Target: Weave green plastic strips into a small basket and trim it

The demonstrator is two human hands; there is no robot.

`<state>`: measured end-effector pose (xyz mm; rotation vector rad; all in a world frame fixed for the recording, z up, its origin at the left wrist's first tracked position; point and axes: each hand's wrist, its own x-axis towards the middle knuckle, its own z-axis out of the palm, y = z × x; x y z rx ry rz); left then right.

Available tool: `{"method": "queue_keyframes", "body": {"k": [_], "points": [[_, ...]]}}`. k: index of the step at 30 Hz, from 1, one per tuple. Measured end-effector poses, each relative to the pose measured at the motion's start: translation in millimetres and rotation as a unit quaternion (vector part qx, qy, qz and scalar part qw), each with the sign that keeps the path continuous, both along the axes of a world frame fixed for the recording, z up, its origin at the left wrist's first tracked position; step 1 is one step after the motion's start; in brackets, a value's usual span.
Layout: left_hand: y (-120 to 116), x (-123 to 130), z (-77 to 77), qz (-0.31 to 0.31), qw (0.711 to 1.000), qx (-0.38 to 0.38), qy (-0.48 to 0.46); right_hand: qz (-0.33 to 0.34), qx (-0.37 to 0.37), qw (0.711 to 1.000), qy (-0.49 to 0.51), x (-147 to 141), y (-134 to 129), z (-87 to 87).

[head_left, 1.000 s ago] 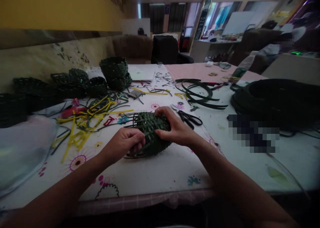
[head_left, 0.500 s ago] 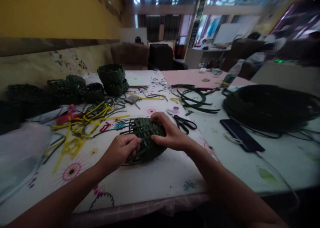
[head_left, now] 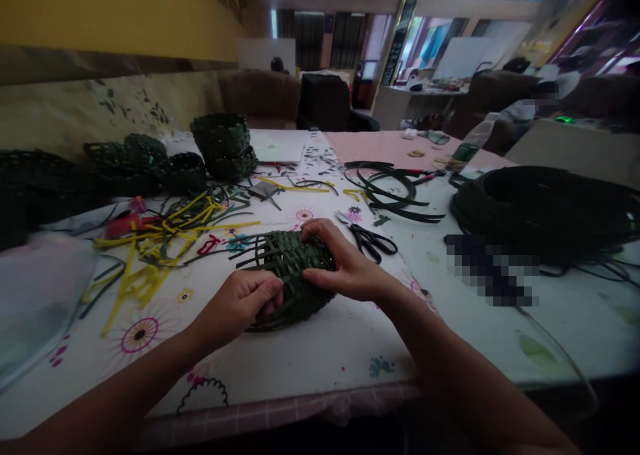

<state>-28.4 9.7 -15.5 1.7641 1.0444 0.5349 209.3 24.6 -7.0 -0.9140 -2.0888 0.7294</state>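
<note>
A partly woven dark green basket [head_left: 295, 258] lies on its side on the flowered tablecloth [head_left: 320, 368], its loose strip ends sticking out to the left. My right hand [head_left: 345, 262] grips the basket's right side, thumb in front and fingers over the top. At the open, left edge my left hand [head_left: 257, 295] is closed, thumb pressed against the curled fingers at a green strip; the part inside the fingers is hidden. Black-handled scissors [head_left: 370, 240] rest just beyond my right hand.
Yellow and green strip offcuts [head_left: 170, 235] are heaped at left, behind a plastic bag [head_left: 40, 302]. Several finished green baskets [head_left: 220, 145] stand farther back. At right are a large strip coil [head_left: 545, 208], a blurred-out dark object with a cable [head_left: 493, 272] and a bottle [head_left: 470, 145].
The camera view has shifted slightly, so the background sits a little higher. Both hands keep nearly the same hold on the basket.
</note>
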Motion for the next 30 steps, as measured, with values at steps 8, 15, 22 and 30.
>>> {"method": "queue_keyframes", "body": {"k": [8,15,22,30], "points": [[-1,6,6.5,0.011,0.999,0.044,0.017,-0.012,-0.007,1.0,-0.003,2,2,-1.9],[1,7,10.0,0.019,0.998,0.053,0.043,-0.031,0.006,0.999,0.003,0,2,-4.0],[0,1,3.4,-0.015,0.998,0.049,-0.027,0.018,-0.009,1.0,0.012,6,4,-2.8],[-1,7,-9.3,-0.014,0.984,-0.107,-0.143,-0.008,-0.005,0.999,0.038,1,2,-4.5]]}}
